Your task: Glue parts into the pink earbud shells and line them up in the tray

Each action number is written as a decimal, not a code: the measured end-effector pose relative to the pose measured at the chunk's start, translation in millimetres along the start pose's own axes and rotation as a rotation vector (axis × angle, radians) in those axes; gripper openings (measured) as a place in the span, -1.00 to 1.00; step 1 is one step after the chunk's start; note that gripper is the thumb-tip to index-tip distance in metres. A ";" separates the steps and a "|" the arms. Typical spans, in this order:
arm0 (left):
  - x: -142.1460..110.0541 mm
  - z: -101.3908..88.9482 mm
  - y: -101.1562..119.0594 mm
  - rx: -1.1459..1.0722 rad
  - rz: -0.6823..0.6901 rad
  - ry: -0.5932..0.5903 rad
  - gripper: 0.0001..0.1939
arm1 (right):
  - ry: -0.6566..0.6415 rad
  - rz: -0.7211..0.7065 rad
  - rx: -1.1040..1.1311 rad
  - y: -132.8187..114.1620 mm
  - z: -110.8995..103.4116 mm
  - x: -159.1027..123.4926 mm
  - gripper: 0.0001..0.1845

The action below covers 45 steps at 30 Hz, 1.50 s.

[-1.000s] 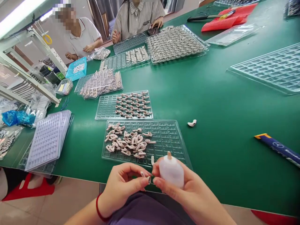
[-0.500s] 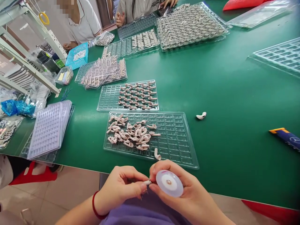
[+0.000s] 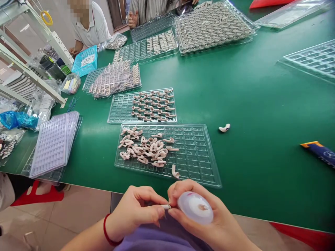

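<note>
My left hand (image 3: 142, 206) pinches a small white earbud shell (image 3: 165, 207) between thumb and fingertips, its stem end pointing right. My right hand (image 3: 221, 218) is closed around a translucent squeeze bottle (image 3: 192, 205) with its round base facing me. The bottle's tip is hidden by my right fingers, which meet the shell's end. Just beyond my hands lies a clear compartment tray (image 3: 197, 153) with a loose heap of earbud shells (image 3: 150, 150) on its left half. One single shell (image 3: 175, 171) rests at that tray's near edge.
Behind it stands another tray (image 3: 121, 108) with rows of shells. Stacked trays (image 3: 49, 146) lie left, a lone shell (image 3: 224, 128) and a blue-orange packet (image 3: 318, 151) right. Filled trays (image 3: 214, 28), a blue basket (image 3: 85, 61) and two people are across the table.
The bottle in my right hand has tilted and shifted slightly right. The earbud shell in my left hand has moved a little right and down.
</note>
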<state>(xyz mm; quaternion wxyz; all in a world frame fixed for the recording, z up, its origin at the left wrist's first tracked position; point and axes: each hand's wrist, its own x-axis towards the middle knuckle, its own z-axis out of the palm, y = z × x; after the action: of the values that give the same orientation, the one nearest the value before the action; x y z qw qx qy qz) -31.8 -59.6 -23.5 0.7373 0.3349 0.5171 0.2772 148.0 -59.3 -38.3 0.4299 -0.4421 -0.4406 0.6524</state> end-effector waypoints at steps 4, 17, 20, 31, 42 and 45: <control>0.4 -0.5 -0.4 -0.009 0.011 -0.017 -0.60 | 0.022 0.001 0.037 -0.1 2.7 -0.9 -0.73; -1.0 -21.9 -10.0 1.065 0.881 0.348 -0.80 | 0.096 -0.240 -0.523 37.2 -37.5 -13.4 -0.55; 3.9 -29.3 -18.6 1.263 1.015 0.387 -0.79 | 0.163 -0.380 -0.629 44.9 -37.5 -21.9 -0.57; 10.6 -30.2 -25.2 1.316 1.104 0.411 -0.81 | -0.029 -0.683 -0.658 47.5 -47.1 -22.5 -0.38; 10.3 -31.3 -28.7 1.317 1.082 0.405 -0.79 | -0.071 -0.661 -0.719 41.5 -46.6 -21.4 -0.36; 10.2 -31.5 -29.3 1.315 1.080 0.406 -0.77 | -0.059 -0.669 -0.712 42.3 -46.8 -22.1 -0.34</control>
<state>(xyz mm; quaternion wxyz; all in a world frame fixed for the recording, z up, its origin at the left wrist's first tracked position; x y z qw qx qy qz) -56.7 -63.6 -59.8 0.0561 0.8358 0.4639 0.2884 190.8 -81.4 -84.6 0.4256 -0.3772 -0.7660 0.2997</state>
